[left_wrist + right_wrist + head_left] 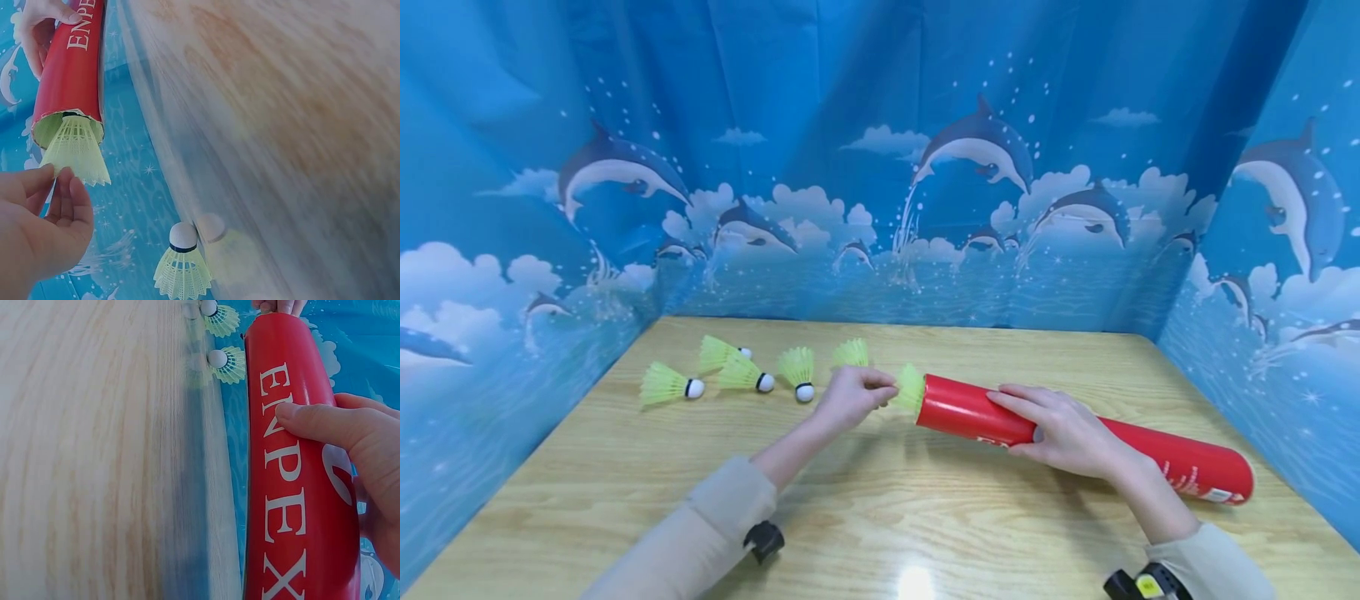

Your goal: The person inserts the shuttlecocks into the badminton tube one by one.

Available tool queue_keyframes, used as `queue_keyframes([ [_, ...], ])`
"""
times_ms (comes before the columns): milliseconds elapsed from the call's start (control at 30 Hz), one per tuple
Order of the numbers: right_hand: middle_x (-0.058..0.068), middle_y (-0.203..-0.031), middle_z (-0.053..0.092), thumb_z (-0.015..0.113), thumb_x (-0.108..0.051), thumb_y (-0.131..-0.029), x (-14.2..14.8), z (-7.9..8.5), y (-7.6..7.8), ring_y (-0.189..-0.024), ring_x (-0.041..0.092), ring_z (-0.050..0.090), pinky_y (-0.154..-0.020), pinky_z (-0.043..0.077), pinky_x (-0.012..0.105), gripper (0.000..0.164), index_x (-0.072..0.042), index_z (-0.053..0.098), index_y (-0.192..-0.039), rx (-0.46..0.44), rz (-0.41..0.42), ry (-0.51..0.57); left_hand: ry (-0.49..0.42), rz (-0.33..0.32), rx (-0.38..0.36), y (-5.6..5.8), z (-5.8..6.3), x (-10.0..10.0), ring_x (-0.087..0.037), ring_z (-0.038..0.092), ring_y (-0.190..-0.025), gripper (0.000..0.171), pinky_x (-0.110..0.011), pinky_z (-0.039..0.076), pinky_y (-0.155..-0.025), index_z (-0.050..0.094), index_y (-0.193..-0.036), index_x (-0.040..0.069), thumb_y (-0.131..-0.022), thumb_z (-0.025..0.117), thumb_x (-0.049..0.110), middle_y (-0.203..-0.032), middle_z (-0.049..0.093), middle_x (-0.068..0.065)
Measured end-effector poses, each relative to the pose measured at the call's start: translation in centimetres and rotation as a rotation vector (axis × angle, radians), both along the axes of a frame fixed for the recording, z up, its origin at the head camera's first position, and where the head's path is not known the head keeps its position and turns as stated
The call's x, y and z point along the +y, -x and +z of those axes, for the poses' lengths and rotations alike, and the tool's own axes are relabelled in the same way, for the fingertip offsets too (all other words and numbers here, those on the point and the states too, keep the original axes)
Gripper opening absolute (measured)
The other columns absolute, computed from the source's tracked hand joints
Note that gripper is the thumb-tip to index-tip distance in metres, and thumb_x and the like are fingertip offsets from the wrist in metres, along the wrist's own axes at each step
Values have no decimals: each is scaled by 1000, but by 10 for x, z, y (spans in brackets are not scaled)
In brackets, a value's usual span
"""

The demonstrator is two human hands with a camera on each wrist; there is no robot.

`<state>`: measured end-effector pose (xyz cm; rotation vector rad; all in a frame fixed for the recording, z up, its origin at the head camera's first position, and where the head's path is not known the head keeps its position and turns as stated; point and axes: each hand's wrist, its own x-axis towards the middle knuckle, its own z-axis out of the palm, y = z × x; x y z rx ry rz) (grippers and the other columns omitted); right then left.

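Note:
A red shuttlecock tube (973, 410) lies tilted across the right half of the table, its open mouth facing left. My right hand (1071, 433) grips the tube around its middle, thumb on the near side in the right wrist view. A yellow shuttlecock (76, 153) sits partly inside the mouth, cork end inward, its skirt sticking out. My left hand (857, 396) pinches the skirt's rim between thumb and fingertips, as the left wrist view shows. Just behind that hand another yellow shuttlecock (852, 352) stands on the table, its lower part hidden.
Several yellow shuttlecocks lie at the table's back left, among them one near the left side (664, 385) and one with its cork toward me (797, 371). A blue dolphin-print curtain (880, 208) borders the wooden table (880, 517) at the back and sides.

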<state>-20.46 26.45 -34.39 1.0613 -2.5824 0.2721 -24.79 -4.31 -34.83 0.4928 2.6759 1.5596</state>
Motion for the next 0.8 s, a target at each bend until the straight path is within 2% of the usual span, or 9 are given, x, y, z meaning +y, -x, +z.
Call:
queue_keyframes([
  [267,10,-125,54,86,-24,-62,0,0,1,-104,27,54,-75,51,44,81,-16,50,-134,3,3,-3,111,-97,114,-1,-1,3,-13,65,-70,16,-23,52,-62,71,-98,-1,-85,64,4,-87,70,-9],
  [600,10,-127,53,87,-23,-62,-2,0,1,-108,27,52,-79,50,47,83,-17,49,-135,-39,-31,-15,247,-158,293,-1,-1,5,-14,65,-74,14,-22,52,-64,71,-97,-1,-86,63,3,-86,70,-8],
  [800,10,-127,53,87,-23,-62,-2,1,2,-107,27,52,-78,50,46,82,-16,50,-134,-28,-29,-18,260,-167,321,-1,-1,7,-11,63,-70,13,-22,51,-62,71,-95,-1,-86,63,3,-83,70,-7],
])
